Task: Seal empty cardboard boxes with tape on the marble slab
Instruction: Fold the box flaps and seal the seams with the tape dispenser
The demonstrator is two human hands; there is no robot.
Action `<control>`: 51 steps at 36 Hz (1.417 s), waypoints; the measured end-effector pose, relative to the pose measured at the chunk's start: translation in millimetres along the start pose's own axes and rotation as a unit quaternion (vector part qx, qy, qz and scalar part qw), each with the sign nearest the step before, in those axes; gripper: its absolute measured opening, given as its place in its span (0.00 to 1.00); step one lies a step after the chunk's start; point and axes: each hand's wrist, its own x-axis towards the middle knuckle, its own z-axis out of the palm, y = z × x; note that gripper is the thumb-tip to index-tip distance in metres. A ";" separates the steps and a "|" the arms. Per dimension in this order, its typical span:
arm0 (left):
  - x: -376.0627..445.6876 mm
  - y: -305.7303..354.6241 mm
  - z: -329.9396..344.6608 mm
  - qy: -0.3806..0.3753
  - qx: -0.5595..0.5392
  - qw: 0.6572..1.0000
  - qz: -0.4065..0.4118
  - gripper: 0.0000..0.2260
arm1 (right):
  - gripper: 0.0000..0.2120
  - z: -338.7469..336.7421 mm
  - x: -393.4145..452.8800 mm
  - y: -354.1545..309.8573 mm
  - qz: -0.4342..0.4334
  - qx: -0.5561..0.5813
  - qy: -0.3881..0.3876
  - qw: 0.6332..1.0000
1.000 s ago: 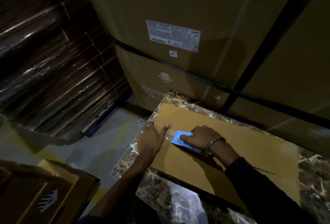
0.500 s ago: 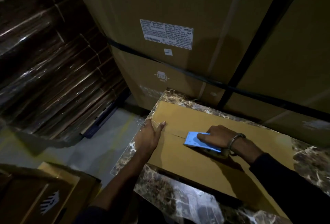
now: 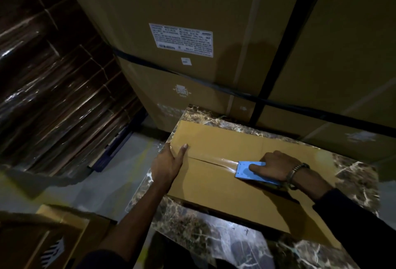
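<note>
A long flat cardboard box [image 3: 225, 200] lies on the brown marble slab [image 3: 205, 238], its centre seam running left to right. My left hand [image 3: 169, 163] presses on the box's left end, thumb on top over the tape's start. My right hand [image 3: 272, 165] grips a blue tape dispenser [image 3: 246, 171] set on the seam near the middle. A shiny strip of clear tape [image 3: 222, 161] stretches along the seam from the dispenser toward my left hand.
Tall strapped cartons [image 3: 192, 33] stand close behind the slab. Shrink-wrapped stacks of flat cardboard [image 3: 53, 80] fill the left. Another carton [image 3: 49, 245] sits on the floor at the lower left. Grey floor [image 3: 92, 183] lies between them.
My right hand has drawn the dispenser rightward along the seam, leaving tape behind it. My left hand has stayed at the box's left end.
</note>
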 end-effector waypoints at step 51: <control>-57.9 47.0 33.1 -0.032 0.128 0.989 0.074 0.53 | 0.33 -1.1 -28.6 34.9 -0.009 0.025 0.033 0.999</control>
